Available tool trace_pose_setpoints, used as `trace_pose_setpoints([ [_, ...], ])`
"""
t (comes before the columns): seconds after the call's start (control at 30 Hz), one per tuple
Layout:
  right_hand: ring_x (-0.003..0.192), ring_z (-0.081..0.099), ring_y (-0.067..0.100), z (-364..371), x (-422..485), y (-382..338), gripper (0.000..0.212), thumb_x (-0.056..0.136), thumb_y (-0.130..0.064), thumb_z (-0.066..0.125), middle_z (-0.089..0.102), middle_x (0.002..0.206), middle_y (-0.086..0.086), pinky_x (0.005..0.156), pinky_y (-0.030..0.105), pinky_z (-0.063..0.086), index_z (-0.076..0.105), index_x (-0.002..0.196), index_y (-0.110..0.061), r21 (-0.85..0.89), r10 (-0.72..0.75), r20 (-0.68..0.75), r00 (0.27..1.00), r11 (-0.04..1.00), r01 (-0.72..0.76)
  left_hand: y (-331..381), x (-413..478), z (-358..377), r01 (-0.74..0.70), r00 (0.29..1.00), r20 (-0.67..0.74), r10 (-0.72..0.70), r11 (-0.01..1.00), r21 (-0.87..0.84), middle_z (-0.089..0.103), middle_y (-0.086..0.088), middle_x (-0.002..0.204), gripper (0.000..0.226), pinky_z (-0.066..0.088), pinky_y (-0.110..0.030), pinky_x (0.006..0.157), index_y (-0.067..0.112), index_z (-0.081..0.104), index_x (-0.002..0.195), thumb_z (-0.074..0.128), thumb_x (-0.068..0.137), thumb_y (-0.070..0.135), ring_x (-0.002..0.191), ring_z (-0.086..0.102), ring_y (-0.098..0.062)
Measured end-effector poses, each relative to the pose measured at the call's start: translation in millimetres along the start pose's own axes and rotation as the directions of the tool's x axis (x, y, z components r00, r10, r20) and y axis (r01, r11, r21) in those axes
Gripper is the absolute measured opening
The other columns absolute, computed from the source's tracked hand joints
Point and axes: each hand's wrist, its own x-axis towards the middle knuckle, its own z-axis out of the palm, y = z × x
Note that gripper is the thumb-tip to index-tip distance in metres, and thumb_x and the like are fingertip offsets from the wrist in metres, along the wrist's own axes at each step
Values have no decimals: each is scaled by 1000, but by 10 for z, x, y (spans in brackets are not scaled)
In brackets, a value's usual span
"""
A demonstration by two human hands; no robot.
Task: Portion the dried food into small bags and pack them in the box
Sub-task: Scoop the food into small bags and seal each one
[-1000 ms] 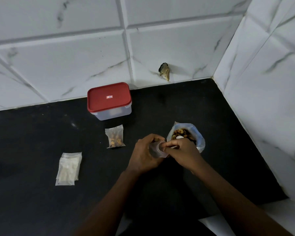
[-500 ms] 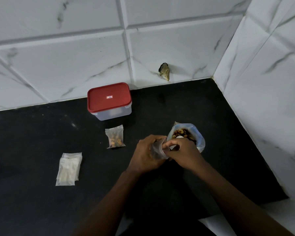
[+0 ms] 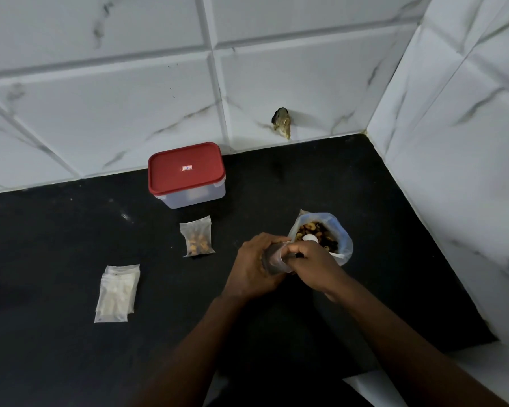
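dried food sits heaped in a large open bag on the right of the black table. a small white round thing lies on top of it; what that is i cannot tell. just in front of that bag both hands work on one small bag. the left hand has its fingers curled round the bag's body, and the right hand pinches the bag's top edge between thumb and fingers. both hands are closed on it, so neither is free. whether this bag has food in it yet is hidden by the fingers.

as for progress, it looks early. one filled small bag lies flat on the table near the middle, between the hands and the box, and holds a modest portion of brown pieces. it is not in the box. the box stands at the back against the tiled wall with its red lid shut, and through its pale side i can make out nothing certain inside. a stack of empty small bags lies well to the left, several by the look of it, so many portions are likely left to do.

my reading: one portion is done and a second is in hand, being opened, filled or sealed; i cannot say which. what is left is the other portions, opening the box, and packing every bag inside.
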Motion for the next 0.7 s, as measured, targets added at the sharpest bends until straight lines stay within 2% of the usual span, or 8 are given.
trace_pose_setpoints([
  [0.13, 106, 63, 1, -5, 20, 14, 22, 99, -20, 61, 69, 109, -16, 91, 22, 52, 74, 95, -38, 13, -41, -49, 998, 999, 42, 5, -13, -25, 14, 999, -32, -15, 1000, -26, 69, 10, 119, 55, 58, -35, 93, 19, 69, 123, 92, 73, 26, 110, 68, -7],
  [0.23, 97, 65, -8, -41, -10, 14, 20, 98, -18, 63, 70, 103, -19, 84, 15, 51, 74, 99, -35, 112, -34, -97, 995, 993, 45, -12, -9, -44, 31, 999, -31, -31, 999, -8, 68, 13, 119, 57, 58, -36, 94, 22, 67, 125, 92, 74, 32, 111, 67, -7],
  [0.33, 90, 63, -16, -120, -40, 48, 18, 98, -16, 62, 68, 98, -20, 82, 16, 51, 73, 103, -30, 140, -34, -184, 982, 988, 61, -38, -6, -42, 85, 995, -58, -87, 996, -32, 67, 14, 120, 62, 57, -35, 96, 26, 66, 126, 93, 71, 37, 113, 66, -8],
  [0.5, 90, 62, -16, -354, -7, 198, 16, 95, -18, 67, 67, 96, -21, 76, 7, 48, 71, 101, -32, -69, -93, -352, 931, 995, 74, -68, -14, -28, 167, 985, -25, -169, 983, -71, 64, 17, 128, 65, 52, -27, 102, 30, 62, 130, 92, 72, 32, 121, 60, 1],
  [0.6, 90, 62, -7, -524, 6, 262, 16, 93, -20, 70, 65, 99, -18, 82, 18, 53, 68, 102, -33, -161, -52, -386, 921, 987, -11, -56, -4, 2, 212, 977, -3, -213, 973, -94, 63, 20, 127, 63, 53, -21, 100, 33, 60, 127, 91, 74, 22, 120, 59, 6],
  [0.7, 92, 63, -1, -656, 6, 319, 19, 90, -26, 74, 66, 103, -16, 84, 25, 54, 68, 108, -32, -309, -19, -345, 938, 946, -95, -74, 11, 38, 242, 970, 20, -241, 966, -92, 61, 22, 128, 64, 49, -13, 95, 35, 59, 128, 91, 74, 22, 120, 57, 9],
])
